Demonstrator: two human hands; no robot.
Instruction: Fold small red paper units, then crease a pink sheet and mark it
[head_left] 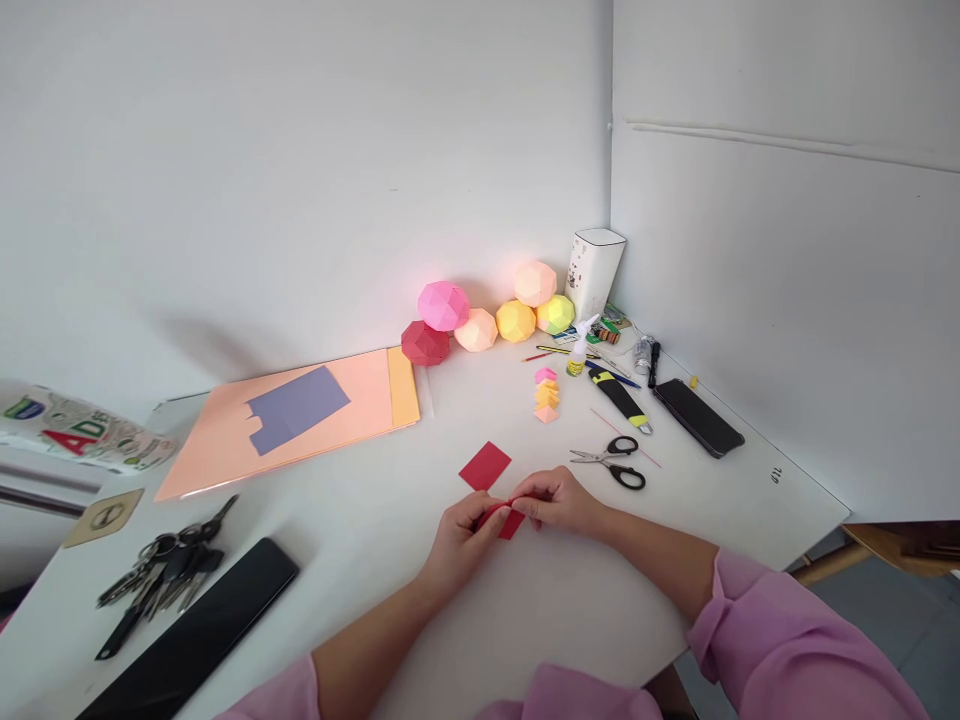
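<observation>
My left hand (466, 537) and my right hand (561, 503) meet over the front part of the white table, both closed on one small piece of red paper (511, 526). Thumbs and fingertips pinch its upper edge, and part of the paper is hidden behind them. Just beyond my left hand a flat red paper rectangle (485, 466) lies on the table. Scissors with black handles (619, 462) rest to the right of my right hand, blades pointing left. Farther back is a small row of folded pink, yellow and peach paper pieces (547, 398).
Several faceted paper balls (442, 306) stand along the wall. At right are a glue bottle (577, 357), a utility knife (619, 400) and a black phone (699, 417). Peach paper sheets (225, 440), keys (176, 565) and a long black case (202, 630) lie at left.
</observation>
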